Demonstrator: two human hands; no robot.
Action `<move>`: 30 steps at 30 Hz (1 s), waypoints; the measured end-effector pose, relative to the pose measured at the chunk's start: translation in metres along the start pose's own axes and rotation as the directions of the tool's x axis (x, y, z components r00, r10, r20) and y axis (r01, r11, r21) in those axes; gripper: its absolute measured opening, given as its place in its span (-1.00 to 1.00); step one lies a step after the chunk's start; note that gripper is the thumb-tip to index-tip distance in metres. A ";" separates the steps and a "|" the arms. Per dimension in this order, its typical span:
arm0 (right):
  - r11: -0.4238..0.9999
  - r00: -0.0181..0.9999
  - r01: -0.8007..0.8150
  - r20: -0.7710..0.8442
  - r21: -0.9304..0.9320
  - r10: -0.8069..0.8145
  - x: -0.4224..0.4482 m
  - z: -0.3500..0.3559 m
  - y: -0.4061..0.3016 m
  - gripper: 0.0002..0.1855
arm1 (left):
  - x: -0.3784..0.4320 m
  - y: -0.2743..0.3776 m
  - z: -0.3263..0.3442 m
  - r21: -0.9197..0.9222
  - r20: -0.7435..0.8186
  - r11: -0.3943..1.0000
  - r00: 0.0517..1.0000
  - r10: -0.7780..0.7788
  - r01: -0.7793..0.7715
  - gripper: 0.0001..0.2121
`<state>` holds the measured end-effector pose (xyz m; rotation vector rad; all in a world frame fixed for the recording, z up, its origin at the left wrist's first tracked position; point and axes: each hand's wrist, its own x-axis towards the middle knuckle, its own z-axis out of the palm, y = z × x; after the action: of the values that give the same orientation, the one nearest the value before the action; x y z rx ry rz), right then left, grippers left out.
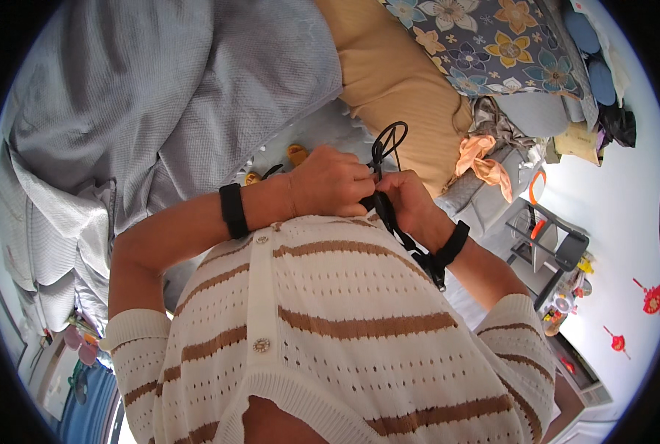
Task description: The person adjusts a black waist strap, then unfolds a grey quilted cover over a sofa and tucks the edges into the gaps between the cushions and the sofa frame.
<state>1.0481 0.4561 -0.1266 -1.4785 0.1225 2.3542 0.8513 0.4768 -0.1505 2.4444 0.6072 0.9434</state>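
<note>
Both hands meet in front of my waist, close to the striped knit top (363,322). My left hand (332,182) is curled, back upward, around part of a black cord or strap (381,161); its fingertips are hidden. Just to its right, my right hand (408,201) pinches the same black bundle between thumb and fingers. A loop of thin cord stands up above the hands, and black straps hang from them toward my right wrist, ending near a small metal clasp (442,287). A black band (233,211) circles my left wrist and another (453,244) my right.
A bed with a grey quilted cover (185,100) lies ahead left. A tan cushioned piece (385,77) and a floral pillow (490,50) are ahead right. Yellow slippers (296,154) rest on the floor beyond my hands. A dark chair (571,250) stands at the right.
</note>
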 end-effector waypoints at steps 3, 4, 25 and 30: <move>1.000 0.999 -0.007 -0.043 -0.013 0.007 0.003 -0.002 -0.001 -0.66 | -0.001 0.007 0.001 0.127 0.042 0.989 0.996 0.076 -0.081 -0.83; 1.000 0.999 -0.012 -0.046 -0.013 0.011 0.005 -0.002 -0.002 -0.66 | -0.002 0.009 0.000 0.119 0.108 0.992 0.994 0.015 -0.028 -0.84; 0.994 0.998 -0.057 -0.036 -0.092 0.054 0.009 -0.008 0.000 -0.73 | 0.021 0.029 -0.015 0.199 0.699 0.910 0.598 -0.392 0.364 -0.72; 0.974 0.996 0.002 0.087 -0.225 0.018 0.011 -0.012 0.000 -0.73 | 0.012 0.019 -0.009 -0.146 0.646 0.656 0.573 -0.505 0.741 -0.80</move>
<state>1.0540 0.4558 -0.1420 -1.4701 -0.1661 2.5034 0.8578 0.4701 -0.1275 1.7373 0.8827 0.0088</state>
